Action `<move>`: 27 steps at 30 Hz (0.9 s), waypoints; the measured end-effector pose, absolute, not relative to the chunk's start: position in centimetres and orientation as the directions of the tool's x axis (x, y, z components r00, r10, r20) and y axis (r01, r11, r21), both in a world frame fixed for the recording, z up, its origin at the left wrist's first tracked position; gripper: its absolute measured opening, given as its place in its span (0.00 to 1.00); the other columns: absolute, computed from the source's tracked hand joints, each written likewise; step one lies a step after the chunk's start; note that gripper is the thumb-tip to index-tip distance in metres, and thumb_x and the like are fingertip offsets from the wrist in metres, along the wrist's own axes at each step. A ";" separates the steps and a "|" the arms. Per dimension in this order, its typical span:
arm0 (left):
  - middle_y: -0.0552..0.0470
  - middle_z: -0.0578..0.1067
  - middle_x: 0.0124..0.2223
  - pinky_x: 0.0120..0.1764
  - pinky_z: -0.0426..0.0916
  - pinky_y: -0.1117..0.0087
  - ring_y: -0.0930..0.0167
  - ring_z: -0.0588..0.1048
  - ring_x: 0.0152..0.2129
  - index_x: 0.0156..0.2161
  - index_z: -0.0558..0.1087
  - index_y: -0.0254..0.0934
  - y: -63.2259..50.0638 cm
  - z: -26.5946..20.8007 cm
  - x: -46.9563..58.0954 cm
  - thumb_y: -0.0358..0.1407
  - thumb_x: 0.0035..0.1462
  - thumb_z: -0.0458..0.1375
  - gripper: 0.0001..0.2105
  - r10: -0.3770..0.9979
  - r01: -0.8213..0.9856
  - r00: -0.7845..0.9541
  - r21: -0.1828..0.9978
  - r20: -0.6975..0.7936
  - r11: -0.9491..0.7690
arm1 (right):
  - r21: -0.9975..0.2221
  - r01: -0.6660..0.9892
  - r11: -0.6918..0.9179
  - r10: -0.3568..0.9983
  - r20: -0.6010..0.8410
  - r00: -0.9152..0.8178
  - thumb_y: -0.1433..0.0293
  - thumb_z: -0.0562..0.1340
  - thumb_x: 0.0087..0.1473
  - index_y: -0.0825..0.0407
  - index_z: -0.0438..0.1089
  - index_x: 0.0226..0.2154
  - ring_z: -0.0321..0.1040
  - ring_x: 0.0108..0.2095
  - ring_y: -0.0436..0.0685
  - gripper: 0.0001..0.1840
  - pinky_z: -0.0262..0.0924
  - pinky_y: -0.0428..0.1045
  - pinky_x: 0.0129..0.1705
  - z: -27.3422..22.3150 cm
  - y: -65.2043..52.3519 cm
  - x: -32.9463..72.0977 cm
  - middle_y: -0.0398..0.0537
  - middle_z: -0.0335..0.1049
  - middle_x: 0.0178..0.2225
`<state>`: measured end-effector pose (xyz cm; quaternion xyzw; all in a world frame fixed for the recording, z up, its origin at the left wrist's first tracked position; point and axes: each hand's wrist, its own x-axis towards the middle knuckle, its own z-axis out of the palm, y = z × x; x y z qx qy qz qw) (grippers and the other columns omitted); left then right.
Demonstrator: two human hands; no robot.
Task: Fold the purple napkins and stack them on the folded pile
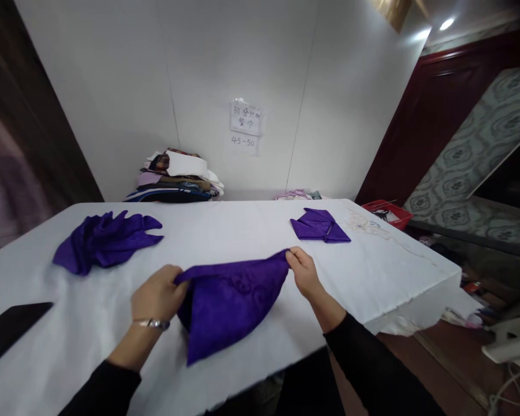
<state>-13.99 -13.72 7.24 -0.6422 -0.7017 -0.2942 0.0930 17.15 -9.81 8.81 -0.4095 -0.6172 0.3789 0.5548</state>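
A purple cloth napkin (pixel 234 306) with a faint woven pattern hangs between my two hands above the front of the white-covered table (pixel 242 231). My left hand (pixel 159 293) is closed around its left upper corner. At the right upper corner, my right hand (pixel 302 269) pinches the edge between thumb and fingers. The top edge is stretched fairly straight, and the lower part droops, with a corner pointing down at the left. Whether its lower edge touches the tabletop, I cannot tell.
Crumpled purple napkins (pixel 108 240) lie at the left, and a folded purple napkin (pixel 319 225) at the back right. A dark flat object (pixel 13 332) is at the left edge. Piled cloths (pixel 177 176) stand by the wall. A red basket (pixel 387 214) sits beyond the right corner.
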 end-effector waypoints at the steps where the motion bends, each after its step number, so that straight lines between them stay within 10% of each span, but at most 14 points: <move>1: 0.51 0.70 0.25 0.21 0.56 0.69 0.65 0.69 0.23 0.22 0.67 0.41 -12.7 8.5 -14.4 0.41 0.50 0.52 0.09 0.845 0.960 -0.184 0.277 0.502 0.044 | -0.929 0.065 0.364 0.931 0.362 -0.045 0.54 0.58 0.51 0.49 0.62 0.23 0.54 0.23 0.50 0.17 0.53 0.47 0.27 9.2 -8.5 16.9 0.38 0.56 0.19; 6: 0.53 0.71 0.32 0.33 0.63 0.67 0.66 0.70 0.31 0.33 0.70 0.37 -9.7 17.6 -14.1 0.38 0.50 0.53 0.08 0.656 0.954 -0.268 0.291 0.706 0.077 | -0.895 0.000 0.446 0.894 0.445 0.046 0.52 0.58 0.48 0.49 0.61 0.24 0.58 0.25 0.51 0.18 0.56 0.48 0.29 15.4 -2.2 16.0 0.39 0.59 0.22; 11: 0.53 0.71 0.36 0.38 0.62 0.70 0.71 0.70 0.36 0.27 0.63 0.36 -11.1 21.8 -12.4 0.38 0.51 0.51 0.07 0.299 0.954 -0.106 0.182 0.948 -0.238 | -0.707 0.064 0.704 0.696 0.705 0.137 0.55 0.52 0.57 0.49 0.64 0.31 0.60 0.33 0.51 0.16 0.56 0.49 0.37 21.8 -2.1 16.9 0.41 0.62 0.28; 17: 0.56 0.69 0.21 0.22 0.54 0.71 0.69 0.68 0.18 0.21 0.61 0.43 -12.8 11.0 -12.8 0.44 0.50 0.49 0.11 0.812 0.930 0.197 0.158 0.549 -0.332 | -0.844 0.227 0.485 0.867 0.497 -0.005 0.57 0.58 0.51 0.50 0.64 0.22 0.55 0.24 0.49 0.15 0.52 0.47 0.29 15.0 -3.7 20.0 0.38 0.57 0.20; 27: 0.54 0.75 0.30 0.29 0.66 0.68 0.67 0.74 0.27 0.31 0.69 0.43 -15.5 4.0 -9.9 0.44 0.57 0.51 0.09 0.915 0.865 0.174 0.387 0.364 -0.319 | -0.972 0.087 0.217 0.972 0.223 0.072 0.51 0.61 0.45 0.52 0.66 0.24 0.61 0.24 0.51 0.20 0.59 0.47 0.26 6.7 -6.5 23.0 0.41 0.65 0.22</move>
